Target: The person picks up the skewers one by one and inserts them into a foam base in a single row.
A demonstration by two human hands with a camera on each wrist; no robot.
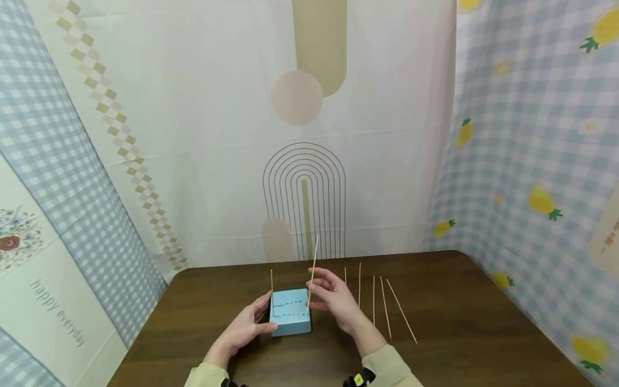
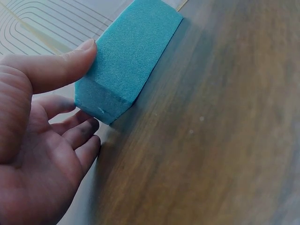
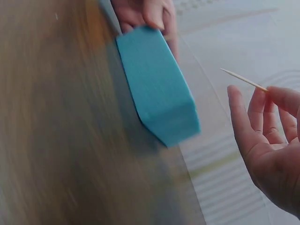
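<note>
A light-blue foam-like block (image 1: pixel 291 327) sits on the table, with two dark dotted lines across its top. My left hand (image 1: pixel 244 326) holds it at the near left corner, thumb on the front and fingers along the left side. One thin bamboo skewer (image 1: pixel 272 280) stands upright at the block's left edge. Between thumb and fingertips, my right hand (image 1: pixel 337 302) pinches another skewer (image 1: pixel 316 252) near its lower part, nearly upright and leaning slightly right. In the right wrist view its pointed tip (image 3: pixel 230 72) sticks out past the fingers, apart from the block.
Several more skewers (image 1: pixel 385 307) lie spread on the dark wooden table (image 1: pixel 459 322), right of the block and partly behind my right hand. A patterned cloth (image 1: pixel 227 215) hangs behind the table's far edge, and checked cloths (image 1: pixel 512 226) hang at both sides.
</note>
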